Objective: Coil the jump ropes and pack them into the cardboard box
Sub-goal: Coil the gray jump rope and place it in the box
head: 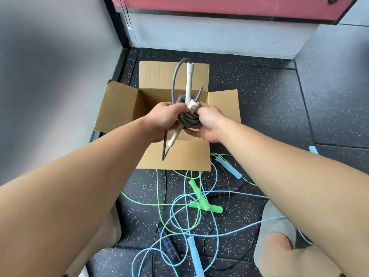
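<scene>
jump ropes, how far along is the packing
Done: the grey rope is coiled. In hand: left hand and right hand hold it over the open cardboard box. Left: green rope, blue rope and dark rope lie loose on the floor.

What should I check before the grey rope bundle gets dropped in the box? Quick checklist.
1. Grey rope coiled: ok, though a loop sticks up.
2. Left hand and right hand both gripping the coil: ok.
3. Cardboard box flaps open: ok.
4. Bundle over the opening: ok.
5. White handles tucked in: not ok, one points up, one hangs down.
6. Box interior free: cannot tell, hands block it.
</scene>
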